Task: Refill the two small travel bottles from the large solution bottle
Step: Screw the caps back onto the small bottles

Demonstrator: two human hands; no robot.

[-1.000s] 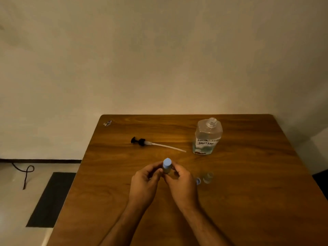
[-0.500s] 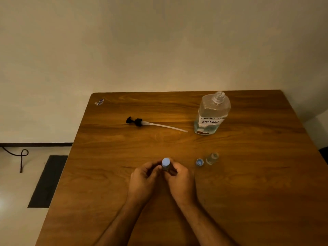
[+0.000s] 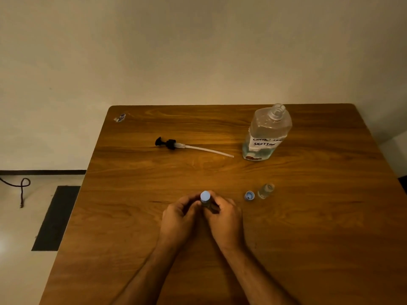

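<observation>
A small travel bottle with a light blue cap (image 3: 205,197) stands upright between my two hands at the middle of the table. My left hand (image 3: 178,216) and my right hand (image 3: 224,216) both grip it with their fingertips; its body is mostly hidden. A second small clear bottle (image 3: 265,190) stands uncapped to the right, with its blue cap (image 3: 249,195) lying beside it. The large solution bottle (image 3: 266,133), open at the neck and labelled, stands at the back right.
A black pump head with a long white tube (image 3: 189,146) lies on the wooden table (image 3: 319,227) left of the large bottle. A small wrapper (image 3: 120,117) sits at the back left corner. A dark mat (image 3: 56,217) and a cord (image 3: 22,190) lie on the floor at left.
The view tilted down, so everything shifted up in frame. My hands lowered the capped small bottle toward the table and kept hold of it.
</observation>
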